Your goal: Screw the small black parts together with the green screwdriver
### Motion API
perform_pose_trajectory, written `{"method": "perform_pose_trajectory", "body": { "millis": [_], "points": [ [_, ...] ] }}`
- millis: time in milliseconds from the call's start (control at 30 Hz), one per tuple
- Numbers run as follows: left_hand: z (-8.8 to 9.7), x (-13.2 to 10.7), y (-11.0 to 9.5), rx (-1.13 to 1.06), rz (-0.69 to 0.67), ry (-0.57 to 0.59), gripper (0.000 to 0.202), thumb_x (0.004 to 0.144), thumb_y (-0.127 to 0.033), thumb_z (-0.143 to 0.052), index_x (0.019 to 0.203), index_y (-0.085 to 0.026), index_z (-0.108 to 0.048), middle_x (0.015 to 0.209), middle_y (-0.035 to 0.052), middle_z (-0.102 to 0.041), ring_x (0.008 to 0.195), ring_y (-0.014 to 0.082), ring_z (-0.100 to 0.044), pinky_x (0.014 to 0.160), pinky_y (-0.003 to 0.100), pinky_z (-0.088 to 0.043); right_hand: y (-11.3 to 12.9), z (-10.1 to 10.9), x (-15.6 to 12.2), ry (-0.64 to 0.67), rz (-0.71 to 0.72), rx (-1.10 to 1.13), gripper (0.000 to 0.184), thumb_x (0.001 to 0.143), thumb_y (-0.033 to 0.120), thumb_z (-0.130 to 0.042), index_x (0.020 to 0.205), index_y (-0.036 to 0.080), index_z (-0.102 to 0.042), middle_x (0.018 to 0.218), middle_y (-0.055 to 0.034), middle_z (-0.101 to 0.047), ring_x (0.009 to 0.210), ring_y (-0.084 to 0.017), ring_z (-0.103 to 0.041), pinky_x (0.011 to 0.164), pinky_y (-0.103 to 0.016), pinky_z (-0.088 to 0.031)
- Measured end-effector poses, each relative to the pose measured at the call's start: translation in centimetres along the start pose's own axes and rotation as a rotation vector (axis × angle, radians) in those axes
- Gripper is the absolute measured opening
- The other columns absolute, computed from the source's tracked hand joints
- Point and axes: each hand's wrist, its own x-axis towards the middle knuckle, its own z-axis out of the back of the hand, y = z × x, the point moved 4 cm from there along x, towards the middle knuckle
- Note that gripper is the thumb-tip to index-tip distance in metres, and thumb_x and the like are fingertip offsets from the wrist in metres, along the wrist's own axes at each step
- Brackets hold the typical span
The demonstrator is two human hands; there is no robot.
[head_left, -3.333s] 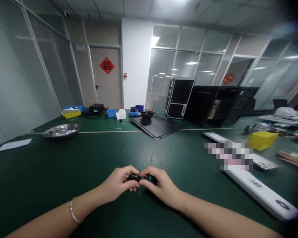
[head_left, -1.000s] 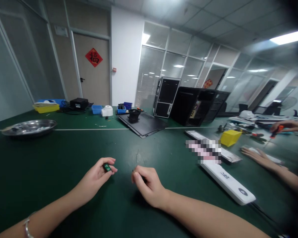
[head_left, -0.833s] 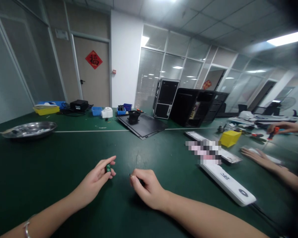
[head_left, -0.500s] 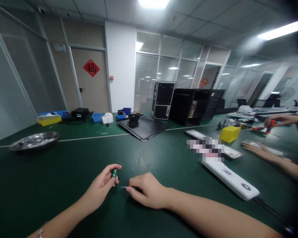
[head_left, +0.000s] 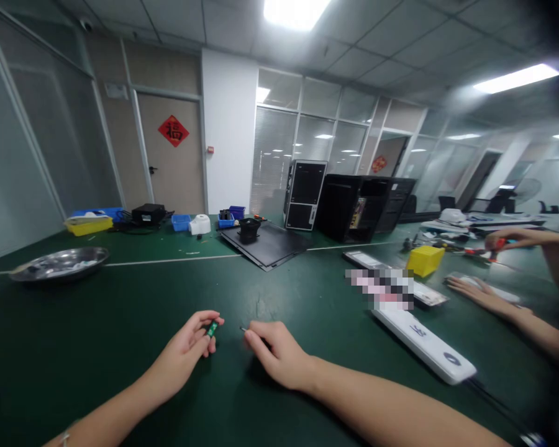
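My left hand (head_left: 189,341) is closed, pinching a small green circuit board (head_left: 212,328) between thumb and fingers above the table. My right hand (head_left: 279,351) is a short way to the right, closed around a thin tool with a metal tip (head_left: 243,329). The tip points left toward the circuit board and is apart from it. Most of the tool is hidden inside my fingers, so its exact kind does not show.
A metal dish (head_left: 60,264) stands at the left. Toward the back lie a black panel (head_left: 279,245) and black computer cases (head_left: 302,195). At the right are a white power strip (head_left: 423,341), a yellow bin (head_left: 425,261) and a co-worker's hands (head_left: 482,292).
The tool's tip has risen and shows less beyond my right fingers. My left hand has shifted slightly left and tilted the circuit board. The camera view has moved a little.
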Motion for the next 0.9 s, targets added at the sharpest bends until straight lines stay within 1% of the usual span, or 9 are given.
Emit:
{"method": "perform_pose_trajectory", "body": {
  "millis": [100, 233, 300, 367, 467, 567, 667, 800, 900],
  "points": [
    [0.07, 0.08, -0.20, -0.003, 0.009, -0.008, 0.034, 0.086, -0.039, -0.055, 0.114, -0.018, -0.054, 0.113, 0.0122, -0.063, 0.074, 0.0178, -0.058, 0.070, 0.034, -0.048, -0.19, -0.26, 0.17, 0.041, -0.011, -0.007, 0.033, 0.101, 0.026, -0.035, 0.076, 0.018, -0.055, 0.064, 0.0017, -0.053, 0.058, -0.011, -0.050, 0.060, -0.021, -0.038],
    [0.32, 0.11, -0.19, -0.039, 0.081, -0.048, 0.042, 0.078, -0.037, -0.063, 0.115, -0.018, -0.056, 0.101, 0.0078, -0.065, 0.084, 0.0207, -0.061, 0.080, 0.035, -0.049, 0.06, -0.39, 0.29, 0.064, 0.001, -0.025, 0.031, 0.100, 0.025, -0.038, 0.074, 0.018, -0.054, 0.063, 0.0020, -0.053, 0.056, -0.011, -0.049, 0.059, -0.021, -0.037],
    [0.52, 0.10, -0.05, -0.079, 0.107, -0.096, 0.047, 0.072, -0.035, -0.069, 0.114, -0.018, -0.057, 0.104, 0.0074, -0.064, 0.089, 0.0212, -0.062, 0.084, 0.035, -0.049, 0.17, -0.45, 0.28, 0.071, 0.008, -0.035, 0.031, 0.100, 0.025, -0.039, 0.074, 0.018, -0.053, 0.064, 0.0019, -0.053, 0.056, -0.011, -0.049, 0.059, -0.021, -0.037],
    [0.60, 0.11, -0.01, -0.092, 0.098, -0.125, 0.048, 0.069, -0.035, -0.072, 0.112, -0.017, -0.058, 0.106, 0.0080, -0.064, 0.090, 0.0211, -0.063, 0.084, 0.034, -0.049, 0.21, -0.53, 0.26, 0.080, 0.011, -0.044, 0.030, 0.100, 0.025, -0.039, 0.074, 0.018, -0.053, 0.064, 0.0018, -0.054, 0.057, -0.011, -0.050, 0.059, -0.021, -0.037],
    [0.24, 0.12, -0.09, -0.064, 0.073, -0.071, 0.045, 0.074, -0.038, -0.071, 0.111, -0.014, -0.062, 0.098, 0.0090, -0.068, 0.080, 0.0203, -0.063, 0.077, 0.034, -0.051, 0.19, -0.59, 0.28, 0.079, 0.002, -0.048, 0.029, 0.100, 0.025, -0.040, 0.077, 0.019, -0.055, 0.068, 0.0008, -0.058, 0.061, -0.012, -0.053, 0.062, -0.022, -0.039],
    [-0.17, 0.07, -0.12, -0.079, 0.051, -0.014, 0.041, 0.079, -0.039, -0.068, 0.111, -0.014, -0.064, 0.099, 0.0115, -0.072, 0.077, 0.0205, -0.066, 0.074, 0.035, -0.053, 0.19, -0.35, 0.32, 0.028, -0.009, -0.010, 0.019, 0.101, 0.024, -0.040, 0.094, 0.020, -0.058, 0.084, -0.0022, -0.064, 0.074, -0.014, -0.059, 0.070, -0.024, -0.043],
    [-0.26, 0.00, 0.01, -0.111, 0.023, 0.002, 0.033, 0.078, -0.035, -0.071, 0.104, -0.015, -0.067, 0.105, 0.0126, -0.072, 0.087, 0.0234, -0.069, 0.081, 0.037, -0.054, 0.13, -0.03, 0.32, -0.027, -0.037, 0.034, 0.015, 0.100, 0.022, -0.040, 0.106, 0.020, -0.054, 0.095, -0.0045, -0.065, 0.081, -0.016, -0.060, 0.075, -0.026, -0.046],
    [-0.12, -0.02, 0.09, -0.078, -0.040, 0.001, 0.027, 0.076, -0.028, -0.073, 0.100, -0.015, -0.071, 0.103, 0.0108, -0.072, 0.099, 0.0258, -0.067, 0.094, 0.040, -0.051, 0.21, -0.16, 0.32, 0.019, -0.011, -0.002, 0.016, 0.099, 0.022, -0.044, 0.106, 0.020, -0.059, 0.096, -0.0046, -0.065, 0.085, -0.017, -0.061, 0.077, -0.027, -0.047],
    [-0.07, 0.03, 0.05, -0.039, -0.076, -0.001, 0.025, 0.078, -0.025, -0.071, 0.100, -0.015, -0.074, 0.100, 0.0096, -0.071, 0.098, 0.0254, -0.067, 0.095, 0.040, -0.051, 0.17, -0.36, 0.26, 0.036, 0.007, -0.029, 0.017, 0.098, 0.022, -0.047, 0.105, 0.021, -0.064, 0.094, -0.0048, -0.066, 0.085, -0.017, -0.062, 0.077, -0.027, -0.048]
  ]
}}
